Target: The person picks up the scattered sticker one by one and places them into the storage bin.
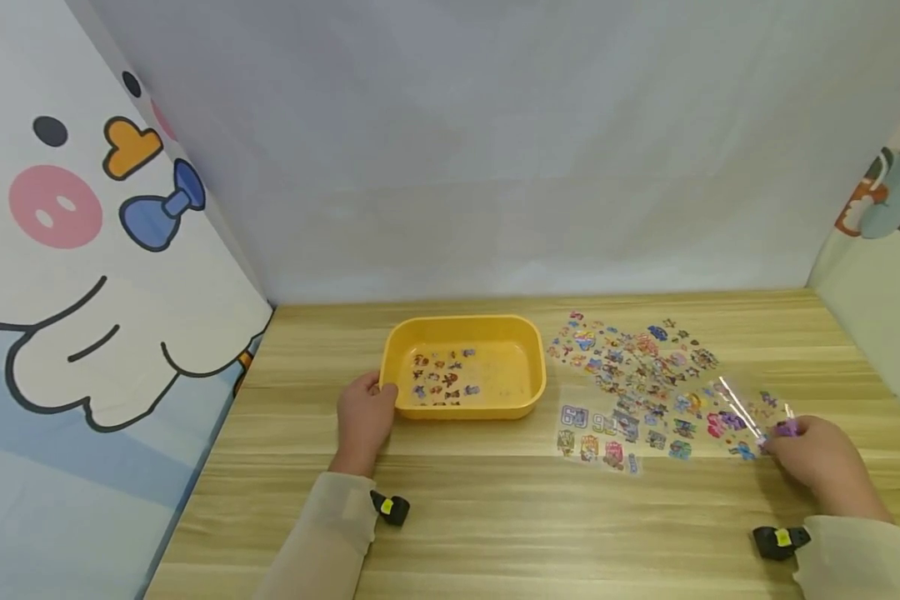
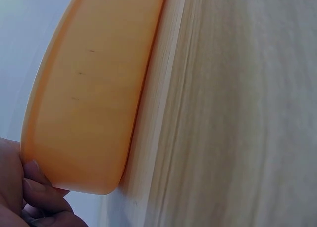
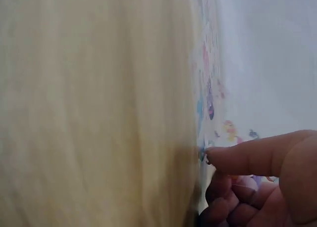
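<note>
My left hand (image 1: 366, 421) grips the near left corner of a yellow plastic tray (image 1: 465, 412), thumb over the rim. The left wrist view shows its fingers curled at the end of the tray's outer wall (image 2: 94, 108). Inside the tray lies a clear sticker sheet (image 1: 450, 379) with small brown and blue figures. To the right, my right hand (image 1: 825, 462) pinches the right end of a clear sticker sheet (image 1: 723, 422) with pink, purple and blue figures. Its lifted end catches glare. In the right wrist view, thumb and forefinger (image 3: 220, 160) meet at the sheet's edge.
More clear sticker sheets (image 1: 626, 354) overlap in a loose spread right of the tray, one with large numerals (image 1: 576, 417) nearest the front. All lie on a wood-grain table (image 1: 495, 517). A pale cloth (image 1: 495, 167) hangs behind, and printed cartoon cloths (image 1: 82, 333) flank the table.
</note>
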A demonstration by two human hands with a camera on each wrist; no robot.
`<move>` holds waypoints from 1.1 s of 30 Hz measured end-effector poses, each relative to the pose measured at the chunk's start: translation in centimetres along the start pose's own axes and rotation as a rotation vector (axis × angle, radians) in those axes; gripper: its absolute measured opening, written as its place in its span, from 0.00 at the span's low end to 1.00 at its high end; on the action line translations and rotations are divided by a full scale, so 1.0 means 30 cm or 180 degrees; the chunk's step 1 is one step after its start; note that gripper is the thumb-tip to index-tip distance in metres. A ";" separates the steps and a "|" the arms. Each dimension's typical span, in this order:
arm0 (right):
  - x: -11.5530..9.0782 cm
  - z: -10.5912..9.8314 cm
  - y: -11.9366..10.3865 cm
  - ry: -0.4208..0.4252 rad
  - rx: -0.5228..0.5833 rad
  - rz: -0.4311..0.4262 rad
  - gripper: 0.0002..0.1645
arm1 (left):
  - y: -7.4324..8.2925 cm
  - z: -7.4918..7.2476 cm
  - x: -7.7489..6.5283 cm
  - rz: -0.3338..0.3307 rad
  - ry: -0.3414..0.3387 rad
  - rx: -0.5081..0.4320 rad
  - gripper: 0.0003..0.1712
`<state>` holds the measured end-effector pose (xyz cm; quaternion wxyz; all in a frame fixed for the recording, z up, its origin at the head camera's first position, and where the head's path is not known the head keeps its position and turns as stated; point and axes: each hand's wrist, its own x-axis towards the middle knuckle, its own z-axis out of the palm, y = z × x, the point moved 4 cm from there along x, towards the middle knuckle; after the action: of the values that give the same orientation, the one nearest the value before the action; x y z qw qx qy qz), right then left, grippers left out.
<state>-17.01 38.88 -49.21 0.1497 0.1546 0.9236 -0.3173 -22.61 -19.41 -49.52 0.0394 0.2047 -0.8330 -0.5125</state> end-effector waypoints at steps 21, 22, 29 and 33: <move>-0.037 0.001 0.003 -0.0024 0.1877 -0.0128 0.21 | 0.000 -0.003 0.004 -0.0007 -0.0025 0.0080 0.23; -0.040 0.003 0.001 -0.0066 0.2105 -0.0160 0.18 | 0.000 -0.003 0.004 -0.0007 -0.0025 0.0080 0.23; -0.041 0.021 -0.023 -0.0131 0.2602 -0.0183 0.17 | -0.002 -0.002 0.004 0.0027 -0.0020 0.0091 0.23; -0.038 0.037 -0.056 -0.0097 0.2460 -0.0270 0.14 | -0.001 -0.002 0.004 0.0032 -0.0015 0.0076 0.22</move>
<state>-16.42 36.70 -48.71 0.0808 0.1566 0.7392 -0.6500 -22.70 -19.52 -49.55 0.0375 0.1999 -0.8401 -0.5029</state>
